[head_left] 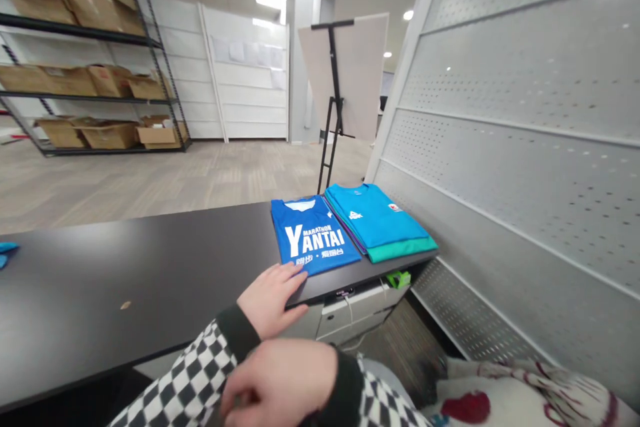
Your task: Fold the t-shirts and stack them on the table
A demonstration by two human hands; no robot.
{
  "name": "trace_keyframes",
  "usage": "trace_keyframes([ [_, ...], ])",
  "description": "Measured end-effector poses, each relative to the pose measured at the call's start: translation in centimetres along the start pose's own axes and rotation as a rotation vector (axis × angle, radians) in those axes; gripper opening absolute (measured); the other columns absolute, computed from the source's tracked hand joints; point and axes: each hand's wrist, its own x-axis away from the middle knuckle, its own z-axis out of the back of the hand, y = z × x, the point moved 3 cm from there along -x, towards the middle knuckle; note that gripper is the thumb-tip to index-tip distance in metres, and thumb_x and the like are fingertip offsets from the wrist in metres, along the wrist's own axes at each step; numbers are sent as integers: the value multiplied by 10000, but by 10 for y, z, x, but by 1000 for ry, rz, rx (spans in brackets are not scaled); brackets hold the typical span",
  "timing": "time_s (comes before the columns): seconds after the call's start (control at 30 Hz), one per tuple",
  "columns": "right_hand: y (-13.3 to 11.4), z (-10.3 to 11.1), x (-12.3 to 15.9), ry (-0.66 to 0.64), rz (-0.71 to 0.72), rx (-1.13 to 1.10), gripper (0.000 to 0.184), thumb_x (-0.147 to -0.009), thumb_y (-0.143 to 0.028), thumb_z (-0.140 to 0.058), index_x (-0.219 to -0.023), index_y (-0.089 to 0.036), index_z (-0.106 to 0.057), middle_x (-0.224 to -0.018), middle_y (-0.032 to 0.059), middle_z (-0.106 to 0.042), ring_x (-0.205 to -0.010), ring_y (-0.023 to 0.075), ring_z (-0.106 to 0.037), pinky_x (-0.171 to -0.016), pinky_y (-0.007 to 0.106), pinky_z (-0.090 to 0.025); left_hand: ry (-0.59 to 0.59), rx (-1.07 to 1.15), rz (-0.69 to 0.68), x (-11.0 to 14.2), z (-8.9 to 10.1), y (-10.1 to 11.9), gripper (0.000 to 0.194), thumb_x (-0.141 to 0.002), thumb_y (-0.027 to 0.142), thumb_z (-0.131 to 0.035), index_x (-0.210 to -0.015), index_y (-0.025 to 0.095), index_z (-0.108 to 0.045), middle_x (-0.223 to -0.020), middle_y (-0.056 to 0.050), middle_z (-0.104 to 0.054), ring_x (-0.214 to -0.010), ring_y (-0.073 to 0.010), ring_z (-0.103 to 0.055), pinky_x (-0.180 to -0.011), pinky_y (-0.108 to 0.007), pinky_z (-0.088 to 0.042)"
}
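My left hand (273, 297) has its fingers stretched out, the tips at the near edge of a folded blue T-shirt (325, 247) with white "Yantai Marathon" print. That shirt lies flat on the dark tabletop (175, 267). My right hand (287, 377) is lower and closer to me, beside my left forearm. Its fingers are curled and turned away, so anything inside them is hidden. Right of the printed shirt is a stack of folded shirts, a bright blue T-shirt (375, 217) on top and a green one (405, 249) showing beneath.
A perforated grey panel (500, 120) rises along the right. Beyond the table stand a board on an easel (345, 73) and a black shelf rack with cardboard boxes (107, 137). Blue cloth (7, 248) shows at the left edge. A patterned fabric bundle (520, 393) sits lower right.
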Motion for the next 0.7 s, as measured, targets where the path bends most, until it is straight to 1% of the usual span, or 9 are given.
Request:
trace_keyframes([
  [0.03, 12, 22, 8, 104, -33, 68, 73, -965, -282, -781, -1025, -264, -820, -840, -57, -793, -719, 143, -711, -691, 231, -553, -35, -18, 8, 9, -2, 1, 643, -994, 417, -765, -1608, 257, -659, -1713, -140, -607, -1580, -368, -582, -1336, -598, -448],
  [0.1, 34, 70, 37, 508, -114, 239, 235, -1052, -205, -591, -1111, -251, -814, -1034, 24, -850, -930, 197, -788, -894, 313, -618, -34, -27, 34, 21, -2, 3, 636, -1000, 329, -735, -1629, 293, -644, -1706, -110, -620, -1582, -335, -589, -1352, -576, -435],
  [0.13, 44, 90, 55, 694, -156, 365, 314, -1060, -185, -539, -1203, -251, -810, -1150, 74, -852, -1078, 241, -795, -1016, 393, -618, -2, -31, 53, 24, 0, 4, 638, -1004, 306, -723, -1636, 299, -638, -1699, -107, -629, -1573, -326, -598, -1354, -571, -432],
  [0.17, 55, 105, 71, 783, -178, 492, 395, -1022, -160, -551, -1326, -243, -788, -1319, 127, -823, -1271, 299, -758, -1148, 494, -576, 41, -37, 76, 25, 3, 5, 648, -1006, 301, -722, -1647, 295, -628, -1694, -112, -632, -1566, -326, -603, -1355, -576, -427],
  [0.23, 80, 122, 96, 693, -233, 678, 601, -894, -146, -677, -1488, -225, -727, -1569, 186, -706, -1495, 396, -635, -1260, 642, -492, 99, -47, 101, 25, 8, 8, 647, -996, 319, -751, -1633, 285, -643, -1663, -123, -659, -1533, -339, -626, -1343, -588, -434],
  [0.3, 105, 127, 114, 560, -291, 772, 702, -877, -151, -735, -1571, -241, -680, -1660, 179, -646, -1578, 427, -567, -1309, 714, -421, 106, -52, 104, 23, 11, 10, 549, -988, 327, -777, -1533, 289, -722, -1574, -116, -725, -1452, -344, -675, -1289, -585, -476],
  [0.43, 123, 121, 135, 496, -192, 869, 552, -998, -115, -660, -1532, -243, -716, -1588, 156, -716, -1516, 375, -651, -1258, 649, -514, 86, -82, 57, 30, 7, 17, 265, -1053, 241, -682, -1264, 303, -829, -1233, -83, -838, -1164, -297, -753, -1065, -506, -563],
  [0.57, 92, 119, 157, 543, -26, 901, 337, -1104, -122, -564, -1302, -233, -813, -1280, 131, -863, -1199, 306, -826, -1064, 529, -631, 147, -50, -76, 51, 7, 29, 395, -1053, 111, -562, -1249, 319, -835, -1126, -72, -838, -1077, -268, -763, -1005, -463, -575],
  [0.7, 26, 127, 183, 538, -13, 878, 238, -1146, -199, -598, -1265, -233, -802, -1176, 108, -869, -1083, 267, -824, -971, 462, -639, 290, 57, -167, 67, 50, 51, 388, -1095, 165, -540, -1305, 311, -832, -1147, -81, -849, -1112, -269, -776, -1026, -456, -612],
])
